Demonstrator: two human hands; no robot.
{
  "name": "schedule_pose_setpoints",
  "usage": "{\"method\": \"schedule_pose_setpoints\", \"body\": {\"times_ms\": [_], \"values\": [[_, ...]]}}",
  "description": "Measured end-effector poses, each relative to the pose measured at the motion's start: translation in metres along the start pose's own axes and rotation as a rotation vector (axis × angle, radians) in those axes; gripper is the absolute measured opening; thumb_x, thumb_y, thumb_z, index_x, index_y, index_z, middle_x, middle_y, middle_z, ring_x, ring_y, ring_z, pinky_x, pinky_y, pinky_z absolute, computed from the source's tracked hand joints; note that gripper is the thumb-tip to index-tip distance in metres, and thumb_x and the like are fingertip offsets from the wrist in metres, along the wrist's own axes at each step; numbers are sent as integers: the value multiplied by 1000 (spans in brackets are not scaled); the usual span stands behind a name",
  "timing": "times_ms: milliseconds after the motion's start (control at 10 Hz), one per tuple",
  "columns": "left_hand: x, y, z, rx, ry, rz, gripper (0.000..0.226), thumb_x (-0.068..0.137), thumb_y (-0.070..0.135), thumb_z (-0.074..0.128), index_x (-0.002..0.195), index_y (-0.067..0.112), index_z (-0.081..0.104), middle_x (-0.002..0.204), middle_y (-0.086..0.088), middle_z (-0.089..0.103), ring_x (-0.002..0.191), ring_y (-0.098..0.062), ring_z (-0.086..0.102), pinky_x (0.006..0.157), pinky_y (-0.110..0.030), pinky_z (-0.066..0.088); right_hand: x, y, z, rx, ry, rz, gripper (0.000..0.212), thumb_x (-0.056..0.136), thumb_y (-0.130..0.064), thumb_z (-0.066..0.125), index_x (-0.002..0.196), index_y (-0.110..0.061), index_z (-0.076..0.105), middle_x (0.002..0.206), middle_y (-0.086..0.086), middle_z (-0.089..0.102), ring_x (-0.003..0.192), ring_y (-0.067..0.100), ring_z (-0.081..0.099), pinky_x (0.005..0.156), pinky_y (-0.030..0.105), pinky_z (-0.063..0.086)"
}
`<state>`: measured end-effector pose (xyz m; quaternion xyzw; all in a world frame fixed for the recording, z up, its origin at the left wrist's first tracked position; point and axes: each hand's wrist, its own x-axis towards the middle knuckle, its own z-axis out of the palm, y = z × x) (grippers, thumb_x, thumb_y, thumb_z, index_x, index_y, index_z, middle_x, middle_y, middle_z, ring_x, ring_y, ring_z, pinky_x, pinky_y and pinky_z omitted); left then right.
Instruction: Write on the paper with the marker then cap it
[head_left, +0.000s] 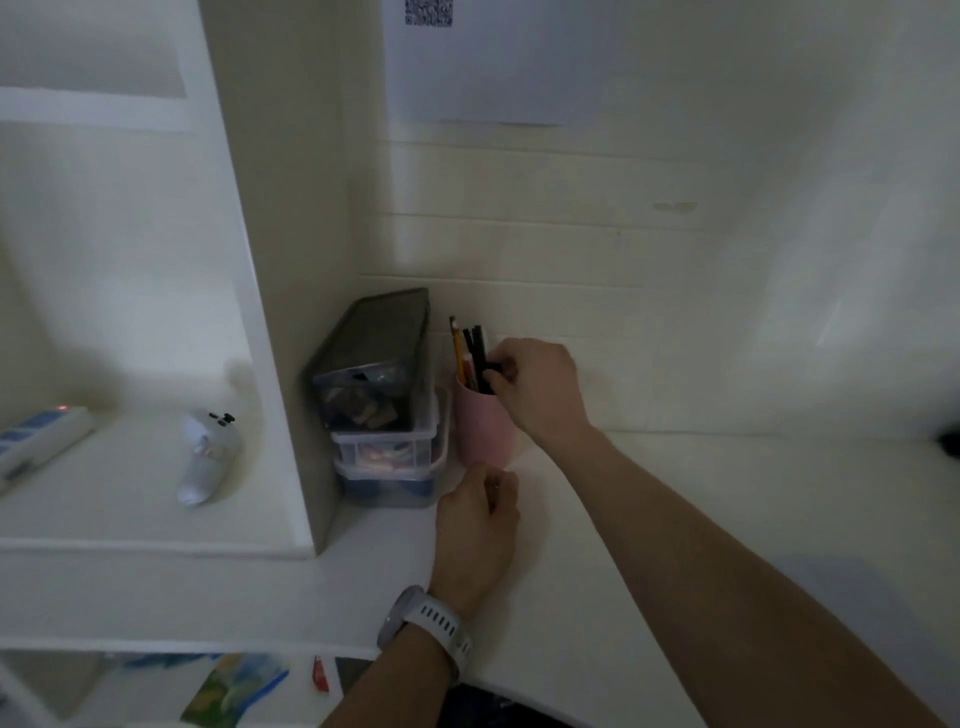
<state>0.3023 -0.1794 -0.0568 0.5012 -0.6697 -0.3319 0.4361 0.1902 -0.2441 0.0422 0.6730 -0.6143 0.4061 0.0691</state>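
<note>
My right hand pinches the black marker standing in the pink cup far left on the desk, while my left hand rests loosely curled beside the cup's base, holding nothing.

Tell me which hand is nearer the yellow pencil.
Right. The right hand is at the pink cup's rim beside the pencil, pinching a black marker; the left hand sits before the cup's base.

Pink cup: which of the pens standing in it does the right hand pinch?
The rightmost black marker, pinched by the right hand; the yellow pencil stands apart, untouched.
</note>
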Motion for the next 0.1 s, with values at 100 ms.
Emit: {"method": "schedule_pose_setpoints", "body": {"times_ms": [100], "values": [[2, -1, 1, -21, 4, -18, 24, 106, 25, 54, 90, 9, 63, 77, -5, 73, 74, -22, 69, 67, -28, 49, -1, -1, 3, -104, -33, -33, 23, 88, -20, 63, 103, -12, 79, 96, 19, 72, 93, 38, 64, 74, 36, 44]]}}
